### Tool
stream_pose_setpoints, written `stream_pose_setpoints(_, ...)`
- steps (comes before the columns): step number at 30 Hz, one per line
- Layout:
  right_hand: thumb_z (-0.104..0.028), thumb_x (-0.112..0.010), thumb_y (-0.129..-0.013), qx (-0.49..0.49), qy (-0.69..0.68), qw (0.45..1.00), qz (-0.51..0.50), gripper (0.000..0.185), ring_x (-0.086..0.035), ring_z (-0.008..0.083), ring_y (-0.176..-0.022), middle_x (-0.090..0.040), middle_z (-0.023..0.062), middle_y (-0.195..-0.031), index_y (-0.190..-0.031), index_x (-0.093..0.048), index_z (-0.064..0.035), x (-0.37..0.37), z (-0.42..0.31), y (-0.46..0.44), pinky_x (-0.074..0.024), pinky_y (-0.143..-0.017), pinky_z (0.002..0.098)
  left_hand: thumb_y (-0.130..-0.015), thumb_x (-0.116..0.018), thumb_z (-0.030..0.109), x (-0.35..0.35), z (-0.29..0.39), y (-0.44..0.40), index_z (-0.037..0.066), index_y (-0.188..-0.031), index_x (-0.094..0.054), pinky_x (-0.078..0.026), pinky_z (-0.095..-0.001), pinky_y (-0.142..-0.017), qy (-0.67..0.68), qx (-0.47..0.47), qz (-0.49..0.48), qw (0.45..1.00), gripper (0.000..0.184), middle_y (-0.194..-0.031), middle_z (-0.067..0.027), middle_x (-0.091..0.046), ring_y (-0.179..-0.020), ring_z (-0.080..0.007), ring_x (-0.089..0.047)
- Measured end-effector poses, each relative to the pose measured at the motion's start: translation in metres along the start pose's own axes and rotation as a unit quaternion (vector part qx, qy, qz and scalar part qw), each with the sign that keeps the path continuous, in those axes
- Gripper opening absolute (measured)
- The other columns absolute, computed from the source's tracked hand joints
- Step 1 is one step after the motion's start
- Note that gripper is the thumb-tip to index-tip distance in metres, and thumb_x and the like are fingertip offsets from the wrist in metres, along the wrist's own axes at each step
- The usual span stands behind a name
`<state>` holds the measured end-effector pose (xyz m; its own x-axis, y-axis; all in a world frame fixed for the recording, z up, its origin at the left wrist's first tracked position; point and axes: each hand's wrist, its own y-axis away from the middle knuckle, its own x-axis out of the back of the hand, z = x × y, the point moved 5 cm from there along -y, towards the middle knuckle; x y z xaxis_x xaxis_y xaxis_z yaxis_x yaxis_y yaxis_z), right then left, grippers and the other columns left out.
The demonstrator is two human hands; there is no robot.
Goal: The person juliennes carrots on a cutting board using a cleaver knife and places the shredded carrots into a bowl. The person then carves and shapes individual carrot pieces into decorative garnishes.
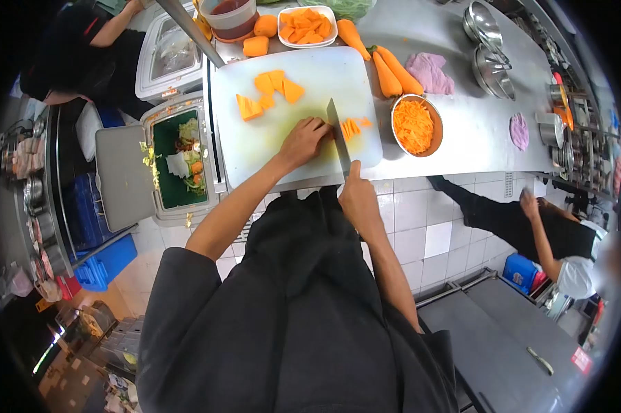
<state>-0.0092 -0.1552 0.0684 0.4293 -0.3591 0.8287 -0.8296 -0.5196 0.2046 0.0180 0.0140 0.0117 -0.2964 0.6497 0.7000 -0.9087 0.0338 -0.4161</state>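
A white cutting board (245, 155) lies on the steel counter. My right hand (357, 189) is closed round the handle of a large knife (339, 138), whose blade stands across the board. Just left of the blade, my left hand (303, 143) rests on the board with its fingers curled together; what lies under them is hidden. Small orange slices (350, 129) lie right of the blade. Larger orange chunks (276, 82) sit at the board's upper left. A metal bowl of orange shreds (414, 126) stands beside the board's right edge.
Whole carrots (387, 73), a pink cloth (429, 73) and a white tub of orange pieces (307, 26) lie behind the board. Metal bowls (486, 27) stand farther right. An open scrap bin (183, 203) is at left. Other people are at right (565, 241) and upper left.
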Motion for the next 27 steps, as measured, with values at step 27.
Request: stream_pose_setpoints(27, -0.004, -0.048, -0.093, -0.043, -0.043, 0.998, -0.024, 0.026, -0.057, 0.0539, -0.064, -0.057, 0.0355, -0.066, -0.11, -0.032, 0.0084, -0.012, -0.004, 0.017, -0.0443, -0.055, 0.0596, -0.078, -0.061, 0.003, 0.003, 0.004, 0.008, 0.007, -0.097, -0.061, -0.044, -0.0397, -0.084, -0.021, 0.006, -0.027, 0.999, 0.019, -0.093, -0.0093, -0.056, -0.091, -0.0286, -0.055)
